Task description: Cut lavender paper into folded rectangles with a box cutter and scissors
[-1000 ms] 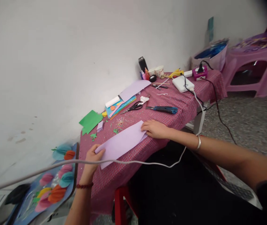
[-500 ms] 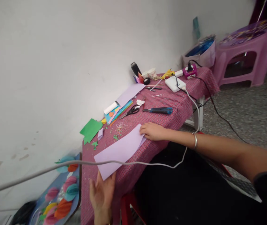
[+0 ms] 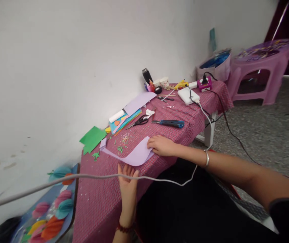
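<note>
A lilac sheet of paper [image 3: 135, 153] curves up off the checked tablecloth, its far left end raised. Gripping its right end is my right hand [image 3: 161, 145], fingers closed over the paper near the table's front edge. My left hand [image 3: 127, 175] is just below the sheet's lower edge, palm up with fingers spread; whether the fingertips touch the paper I cannot tell. Small folded lilac pieces [image 3: 103, 144] lie by the sheet's left end, next to green paper [image 3: 93, 138]. Paper shreds [image 3: 125, 139] are scattered behind the sheet.
Behind lie scissors [image 3: 139, 120], blue-handled cutters [image 3: 171, 123], a stack of coloured papers [image 3: 125, 123] and a white power bank [image 3: 188, 96]. A pale cable [image 3: 93, 176] crosses in front of my left arm. Paper ornaments [image 3: 53, 226] fill a blue tray at lower left.
My left hand has moved up and right along the sheet. The paper's left end has lifted and bent, where it lay flat before. My right hand still grips the right end.
</note>
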Action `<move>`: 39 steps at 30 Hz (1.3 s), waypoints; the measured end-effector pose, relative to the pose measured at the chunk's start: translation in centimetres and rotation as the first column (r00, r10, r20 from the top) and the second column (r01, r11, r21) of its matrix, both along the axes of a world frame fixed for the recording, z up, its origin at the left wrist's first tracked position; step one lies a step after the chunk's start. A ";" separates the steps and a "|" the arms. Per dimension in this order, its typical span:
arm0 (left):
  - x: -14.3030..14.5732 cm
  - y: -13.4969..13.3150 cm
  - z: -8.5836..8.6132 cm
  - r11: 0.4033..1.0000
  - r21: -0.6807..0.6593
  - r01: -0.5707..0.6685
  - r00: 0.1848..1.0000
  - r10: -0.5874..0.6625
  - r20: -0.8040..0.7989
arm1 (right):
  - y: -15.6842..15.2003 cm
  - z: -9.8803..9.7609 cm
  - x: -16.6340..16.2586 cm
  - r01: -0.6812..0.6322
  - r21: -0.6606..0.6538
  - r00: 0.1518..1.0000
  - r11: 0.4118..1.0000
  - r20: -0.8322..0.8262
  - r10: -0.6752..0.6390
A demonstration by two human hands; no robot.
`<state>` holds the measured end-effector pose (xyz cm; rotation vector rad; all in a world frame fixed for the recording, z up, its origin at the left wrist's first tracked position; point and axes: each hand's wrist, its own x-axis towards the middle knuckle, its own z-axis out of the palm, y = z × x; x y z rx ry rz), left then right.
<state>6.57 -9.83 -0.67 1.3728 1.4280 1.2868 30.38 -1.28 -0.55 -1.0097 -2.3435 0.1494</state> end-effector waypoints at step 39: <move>-4.6 17.3 5.2 0.988 -0.012 -0.151 0.578 0.098 0.810 | 10.1 5.6 -9.0 -0.682 -0.698 0.690 0.216 -0.713 -0.126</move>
